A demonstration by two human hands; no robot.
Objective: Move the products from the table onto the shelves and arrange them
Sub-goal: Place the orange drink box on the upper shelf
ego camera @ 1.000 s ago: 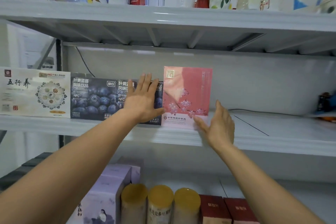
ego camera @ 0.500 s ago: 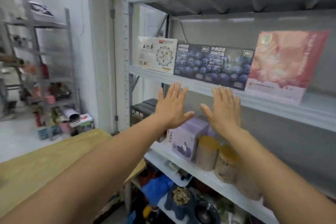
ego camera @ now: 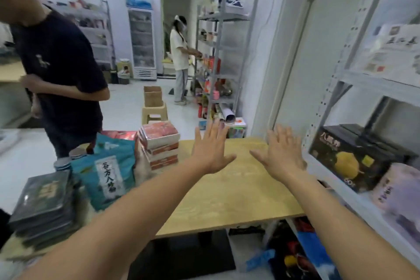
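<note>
Red product boxes [ego camera: 160, 143] sit stacked at the tabletop's [ego camera: 227, 193] left. The left hand [ego camera: 212, 151] and right hand [ego camera: 283, 157] hover, fingers spread, empty. I'd lift the top box squarely, two-handed.

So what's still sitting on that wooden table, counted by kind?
Box stacks: 2 (pink-red box stack, dark box stack)
Teal bag: 1 plainly seen
Silver-lidded tins: 2
Total: 5
The boxes within each stack are too blurred to count.
</note>
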